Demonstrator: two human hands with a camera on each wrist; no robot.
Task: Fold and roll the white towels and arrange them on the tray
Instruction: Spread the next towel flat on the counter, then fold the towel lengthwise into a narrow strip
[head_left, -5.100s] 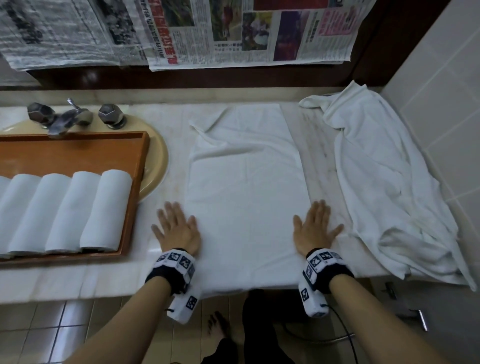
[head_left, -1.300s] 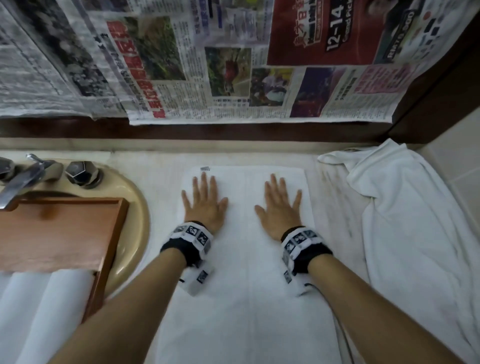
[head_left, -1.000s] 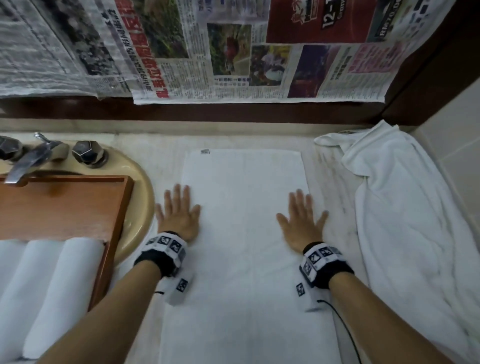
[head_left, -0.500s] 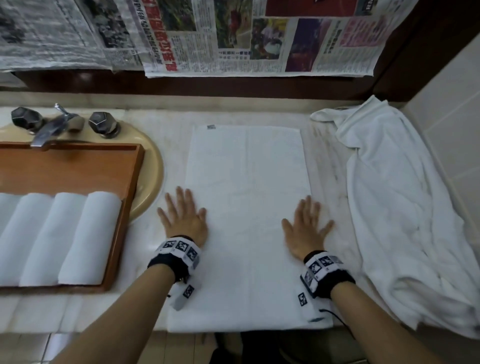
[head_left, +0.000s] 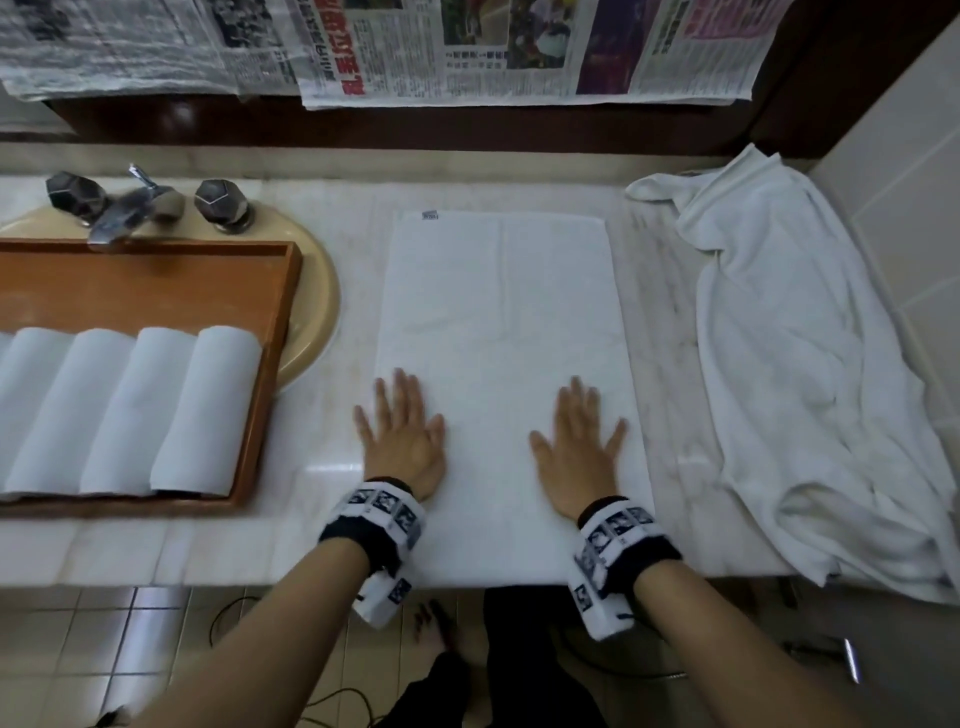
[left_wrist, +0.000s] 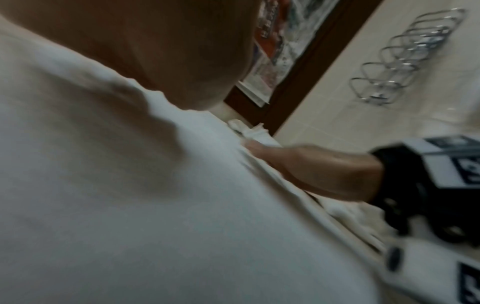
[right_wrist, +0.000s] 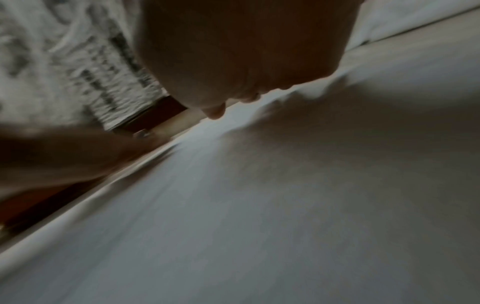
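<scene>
A white towel (head_left: 498, 322), folded into a long rectangle, lies flat on the marble counter (head_left: 332, 519) with its near end at the counter's front edge. My left hand (head_left: 402, 431) lies flat, fingers spread, on the towel's near left part. On its near right part my right hand (head_left: 576, 441) presses down flat in the same way. The wooden tray (head_left: 265, 332) at the left holds several rolled white towels (head_left: 208, 405) side by side. The wrist views show only blurred palm and towel cloth (left_wrist: 182, 226) (right_wrist: 285, 205).
A crumpled pile of white towels (head_left: 800, 374) covers the counter's right end by the tiled wall. The tray rests over a beige sink (head_left: 317, 306) with a metal faucet (head_left: 124, 208) behind it. Newspaper (head_left: 467, 47) hangs above the counter. A wire rack (left_wrist: 405, 67) hangs on the wall.
Both hands have slid down the towel from its far end to its near end, spreading apart and then coming a little inward. The towel now lies smooth.
</scene>
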